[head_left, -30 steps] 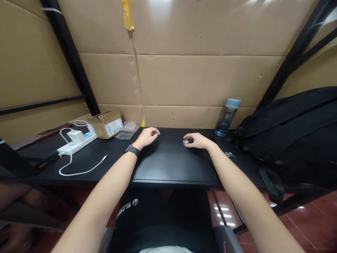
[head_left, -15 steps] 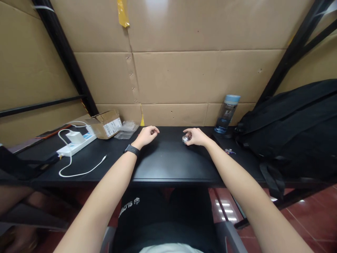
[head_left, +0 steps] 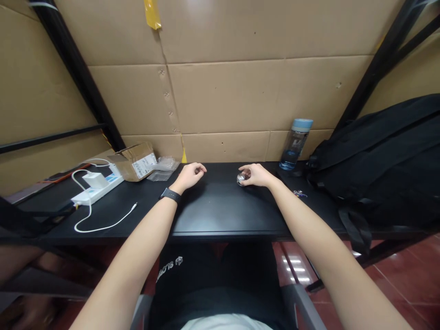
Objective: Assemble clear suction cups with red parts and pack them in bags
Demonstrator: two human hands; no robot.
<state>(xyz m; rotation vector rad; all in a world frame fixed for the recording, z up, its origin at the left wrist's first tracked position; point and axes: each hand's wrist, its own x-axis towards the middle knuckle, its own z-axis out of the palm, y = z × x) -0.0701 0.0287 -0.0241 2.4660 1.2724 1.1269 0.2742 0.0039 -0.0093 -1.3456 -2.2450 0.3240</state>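
Black, smooth desk [head_left: 213, 215] is backed by creased cardboard [head_left: 220, 101]; glossy red floor [head_left: 405, 275] is seen below. Rightward are noted: white plastic power strip [head_left: 99, 190]; open carton [head_left: 127, 168]; left hand [head_left: 188, 176], fingers loosely curled, closure not determinable; shiny rounded metal piece [head_left: 240, 179], clamped near desk centre by the right hand's [head_left: 258, 175] fingers; clear bottle [head_left: 291, 153]; fabric backpack [head_left: 388, 165].

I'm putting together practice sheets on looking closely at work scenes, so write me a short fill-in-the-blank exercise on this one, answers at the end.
1. The small shiny object is in the grasp of the person's ____ hand.
2. A dark watch is worn on the person's ____ wrist.
3. The upright clear bottle has a lid coloured light ____.
4. The white charger block sits on a long white ____.

Missing words: right; left; blue; power strip.
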